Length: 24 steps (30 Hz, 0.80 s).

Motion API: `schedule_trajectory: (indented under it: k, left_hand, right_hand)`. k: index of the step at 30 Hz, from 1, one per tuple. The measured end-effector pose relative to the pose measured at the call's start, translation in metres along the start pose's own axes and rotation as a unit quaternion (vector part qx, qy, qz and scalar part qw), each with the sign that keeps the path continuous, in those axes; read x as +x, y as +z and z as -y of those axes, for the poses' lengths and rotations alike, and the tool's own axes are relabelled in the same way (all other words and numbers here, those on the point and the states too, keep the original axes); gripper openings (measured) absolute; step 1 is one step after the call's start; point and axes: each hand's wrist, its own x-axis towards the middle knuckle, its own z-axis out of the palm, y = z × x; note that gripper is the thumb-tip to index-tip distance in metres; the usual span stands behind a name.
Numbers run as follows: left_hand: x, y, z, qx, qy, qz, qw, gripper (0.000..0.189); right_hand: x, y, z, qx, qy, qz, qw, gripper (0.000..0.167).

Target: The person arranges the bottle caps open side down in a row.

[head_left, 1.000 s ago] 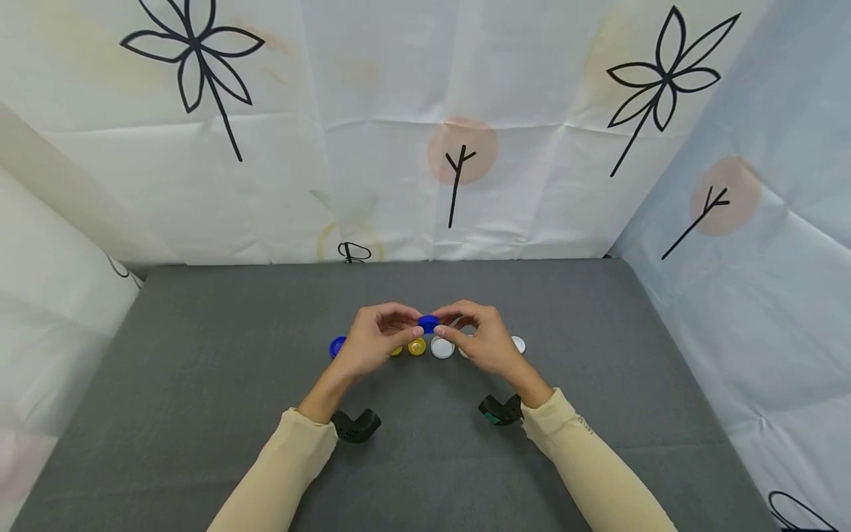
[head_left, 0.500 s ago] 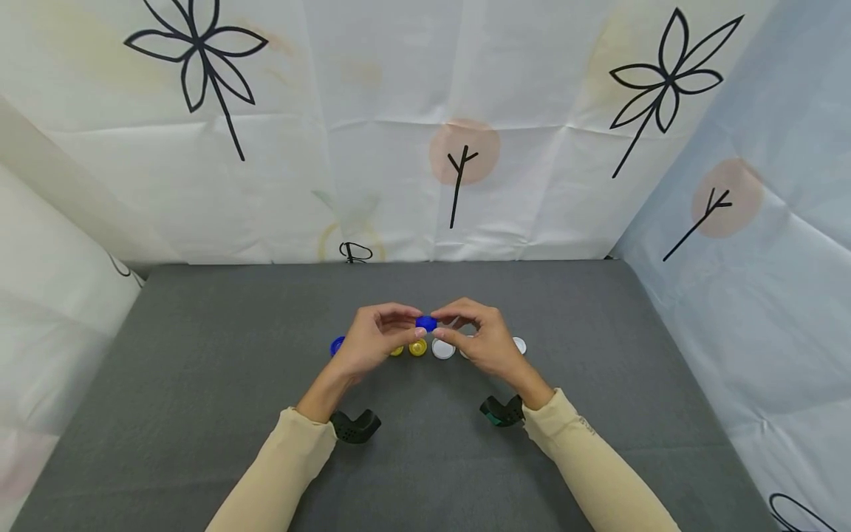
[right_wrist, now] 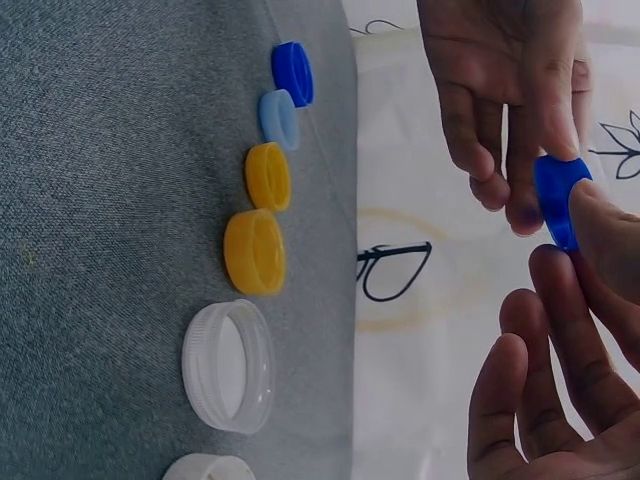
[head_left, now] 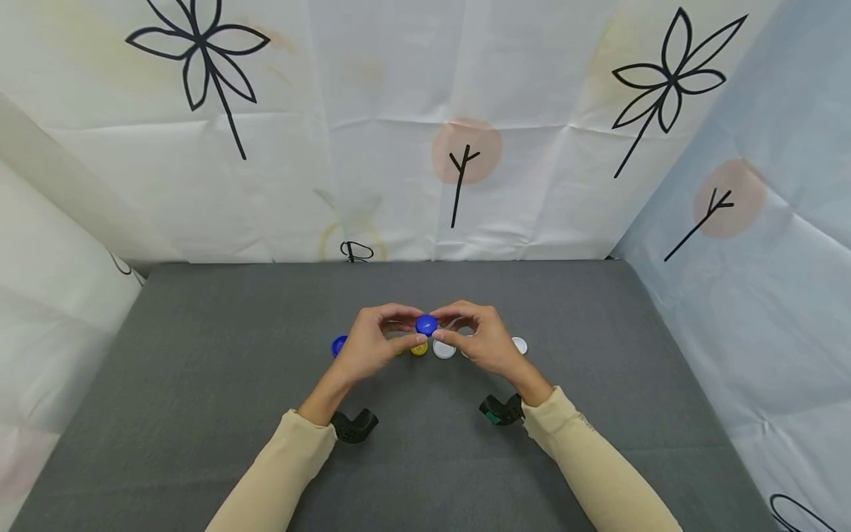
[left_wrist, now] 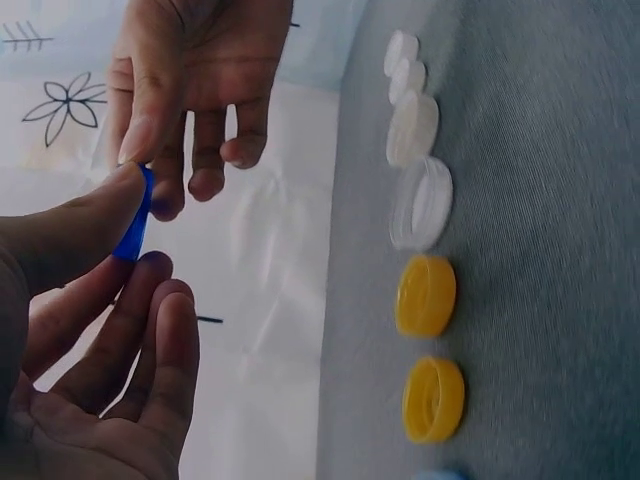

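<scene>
Between my two hands, raised above the table, is a blue bottle cap (head_left: 426, 324). My left hand (head_left: 369, 342) pinches it from the left with thumb and fingertips. From the right side my right hand (head_left: 484, 341) pinches the same cap. In the right wrist view the blue cap (right_wrist: 562, 200) shows its hollow side, while the left wrist view catches it nearly edge-on. Behind and below the hands, a row of caps lies on the cloth: a dark blue cap (right_wrist: 293, 74), a light blue cap (right_wrist: 279, 120), yellow caps (right_wrist: 255, 252) and several white or clear caps (left_wrist: 421, 203).
The grey cloth-covered table (head_left: 425, 458) ends at a white printed curtain (head_left: 372, 148) at the back. Another curtain (head_left: 764, 295) hangs along the right side. Black wrist mounts (head_left: 355, 426) sit at the cuffs of both sleeves.
The held blue cap has tilted between the fingers, so its round face now shows to the head view. Both hands stay nearly in place; the left thumb has shifted slightly, covering more of the yellow caps.
</scene>
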Motion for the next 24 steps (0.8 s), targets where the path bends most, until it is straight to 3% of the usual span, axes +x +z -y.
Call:
schedule_trajectory:
  k: [5, 14, 20, 24]
  left_hand:
    - [0.0, -0.004, 0.004, 0.081, 0.005, -0.004, 0.9967, 0.032]
    - [-0.002, -0.015, 0.014, 0.117, 0.01, 0.001, 0.9931, 0.031]
    - [-0.008, -0.028, 0.022, 0.134, -0.017, -0.014, 0.9907, 0.031]
    - [-0.014, -0.046, 0.032, 0.147, -0.048, -0.049, 0.9867, 0.035]
  right_hand:
    - [0.005, 0.005, -0.004, -0.003, 0.011, 0.004, 0.9999, 0.024]
    - [0.015, 0.018, -0.01, -0.012, 0.02, 0.006, 0.9997, 0.025]
    - [0.017, 0.024, -0.013, -0.022, 0.022, 0.011, 0.9995, 0.025]
    - [0.018, 0.028, -0.018, -0.036, 0.029, 0.015, 0.9988, 0.027]
